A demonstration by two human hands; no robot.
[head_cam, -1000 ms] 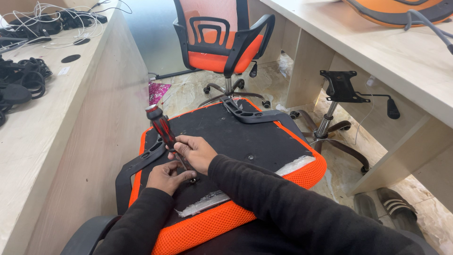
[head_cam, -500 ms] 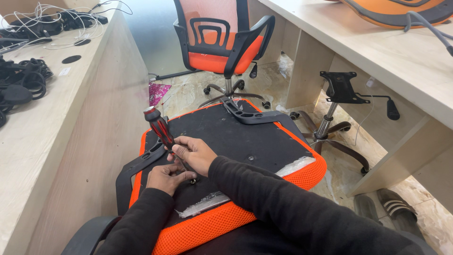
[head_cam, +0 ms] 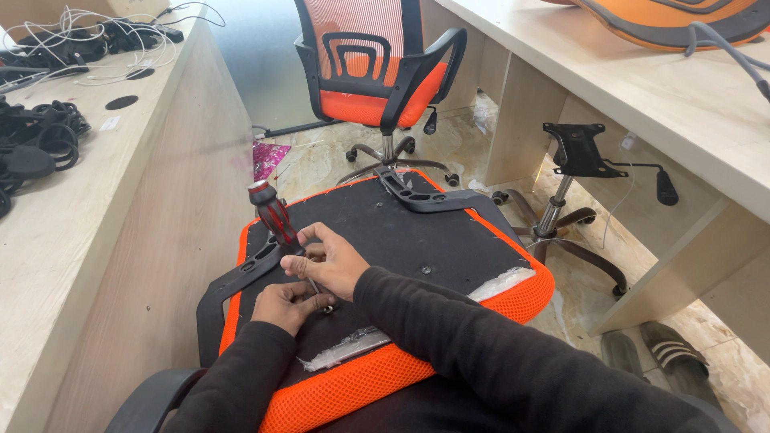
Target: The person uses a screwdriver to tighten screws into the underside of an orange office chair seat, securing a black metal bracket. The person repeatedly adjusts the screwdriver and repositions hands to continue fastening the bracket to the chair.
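An upturned orange chair seat [head_cam: 513,301] with a black underside lies in front of me. My right hand [head_cam: 333,261] grips a screwdriver with a red and black handle [head_cam: 274,215], its shaft tilted down to a screw near the seat's left side. My left hand [head_cam: 287,305] rests right beside the tip, fingers pinched at the screw. A black armrest [head_cam: 220,293] lies along the seat's left edge, under both hands. A second black armrest [head_cam: 421,196] sits at the seat's far edge.
A wooden desk [head_cam: 96,200] stands on the left with black cables [head_cam: 36,144] on it. An assembled orange chair [head_cam: 377,72] is straight ahead. A chair base with gas lift [head_cam: 565,188] stands under the right desk [head_cam: 666,104]. Slippers [head_cam: 662,357] lie at the lower right.
The screwdriver handle has shifted slightly as my right hand works on it. Both hands stay at the same spot on the seat.
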